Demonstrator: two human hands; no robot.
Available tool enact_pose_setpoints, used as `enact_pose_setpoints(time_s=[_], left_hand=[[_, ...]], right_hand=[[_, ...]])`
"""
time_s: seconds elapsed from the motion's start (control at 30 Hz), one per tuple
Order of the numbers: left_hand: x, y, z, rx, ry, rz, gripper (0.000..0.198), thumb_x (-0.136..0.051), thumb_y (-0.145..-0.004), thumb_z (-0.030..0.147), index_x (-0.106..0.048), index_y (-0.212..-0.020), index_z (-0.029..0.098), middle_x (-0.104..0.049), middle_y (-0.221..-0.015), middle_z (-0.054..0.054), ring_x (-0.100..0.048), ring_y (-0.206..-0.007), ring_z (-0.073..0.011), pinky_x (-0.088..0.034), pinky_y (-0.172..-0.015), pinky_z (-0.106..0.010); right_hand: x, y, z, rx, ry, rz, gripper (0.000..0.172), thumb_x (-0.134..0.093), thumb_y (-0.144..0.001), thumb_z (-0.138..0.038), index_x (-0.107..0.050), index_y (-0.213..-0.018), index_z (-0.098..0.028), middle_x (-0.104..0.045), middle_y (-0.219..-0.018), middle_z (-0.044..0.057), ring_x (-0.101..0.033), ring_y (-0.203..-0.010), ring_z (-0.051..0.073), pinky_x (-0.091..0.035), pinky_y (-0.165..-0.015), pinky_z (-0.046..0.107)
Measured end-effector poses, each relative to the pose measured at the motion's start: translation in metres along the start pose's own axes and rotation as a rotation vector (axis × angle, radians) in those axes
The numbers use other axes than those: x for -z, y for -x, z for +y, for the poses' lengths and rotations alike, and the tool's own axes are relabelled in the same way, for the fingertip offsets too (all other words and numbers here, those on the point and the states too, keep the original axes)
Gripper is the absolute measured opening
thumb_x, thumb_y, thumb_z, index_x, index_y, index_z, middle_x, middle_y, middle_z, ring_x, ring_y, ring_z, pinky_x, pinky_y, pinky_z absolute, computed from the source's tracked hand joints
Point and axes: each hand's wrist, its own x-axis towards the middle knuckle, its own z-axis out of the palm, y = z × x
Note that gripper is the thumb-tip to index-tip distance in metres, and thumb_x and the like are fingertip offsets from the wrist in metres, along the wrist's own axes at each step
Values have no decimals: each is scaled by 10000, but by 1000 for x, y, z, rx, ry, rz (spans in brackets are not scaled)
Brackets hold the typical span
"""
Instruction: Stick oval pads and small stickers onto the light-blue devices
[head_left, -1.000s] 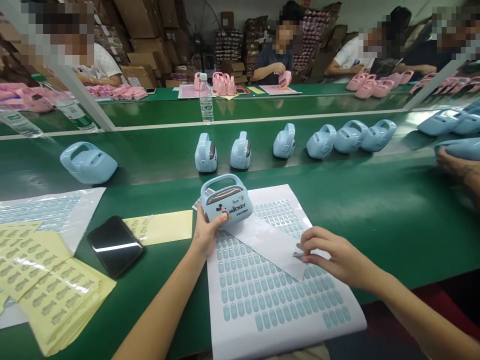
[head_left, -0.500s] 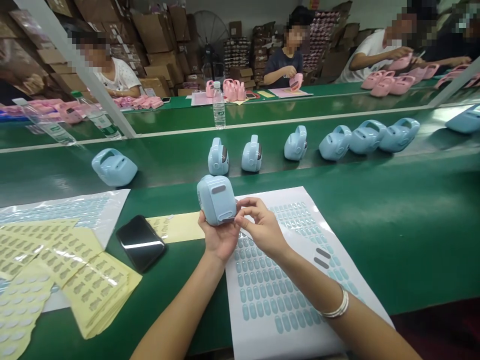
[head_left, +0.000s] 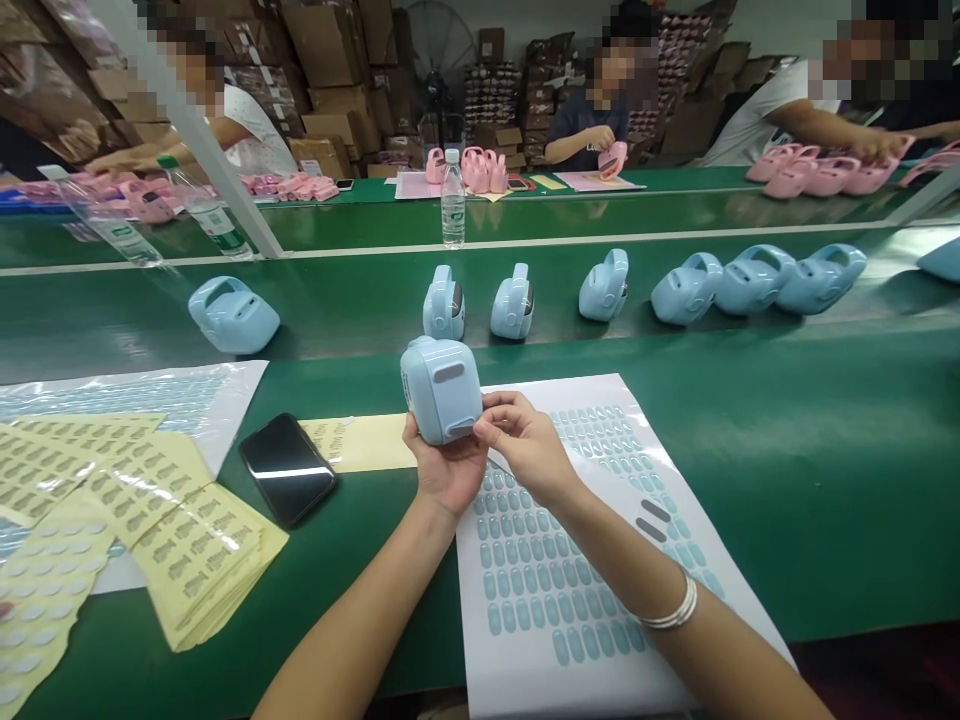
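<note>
My left hand [head_left: 452, 475] holds up a light-blue plastic housing [head_left: 421, 390], palm under it and thumb along its side. The housing's flat face is turned toward me, with a grey oval pad [head_left: 449, 373] in its upper part. Near the lower edge of that face, my right hand [head_left: 525, 445] pinches a small grey pad [head_left: 459, 429] against an oval recess; the fingertips partly hide it. Below my hands lies a white sheet [head_left: 517, 670] bearing rows of pale-blue oval stickers and two loose grey oval pads [head_left: 652, 520].
Several blue handled housings [head_left: 514, 303] stand along the green belt ahead. To the left lie a black phone [head_left: 289, 470], yellow sticker sheets [head_left: 210, 560] and a plastic-covered sheet [head_left: 244, 390]. A water bottle [head_left: 453, 205] stands farther back. Co-workers handle pink housings across the bench.
The small pad at my right fingertips now covers more of the lower recess. The view has shifted slightly. Across the bench, the co-worker at right has reached down to the pink housings.
</note>
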Motion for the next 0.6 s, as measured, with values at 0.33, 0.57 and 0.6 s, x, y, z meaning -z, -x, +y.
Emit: enact_pose_setpoints(time_s=[0.33, 0.57, 0.6], left_hand=[[-1, 0, -1, 0, 31, 14, 471, -419, -820, 487, -637, -972, 98, -677, -843, -108, -642, -769, -200, -519, -647, -267], [-3, 2, -2, -20, 38, -8, 446, -395, -839, 483, -646, -878, 116, -671, -802, -95, -638, -746, -193, -516, -671, -278], [-3, 2, -2, -22, 35, -6, 445, -400, -835, 485, -646, -884, 118, -672, -813, -97, -637, -754, -196, -514, -684, -285]], right_hand=[[-4, -1, 2, 3, 8, 38, 180, -699, -610, -369, -646, -621, -197, -504, -1000, 32, -555, -808, 156, -481, -828, 358], [-6, 0, 7, 72, 54, 92, 149, -660, -631, -346, -641, -619, -199, -519, -959, 47, -554, -886, 193, -482, -822, 368], [-7, 0, 8, 89, 61, 103, 150, -657, -634, -347, -639, -618, -199, -523, -951, 50, -553, -891, 197, -483, -814, 368]])
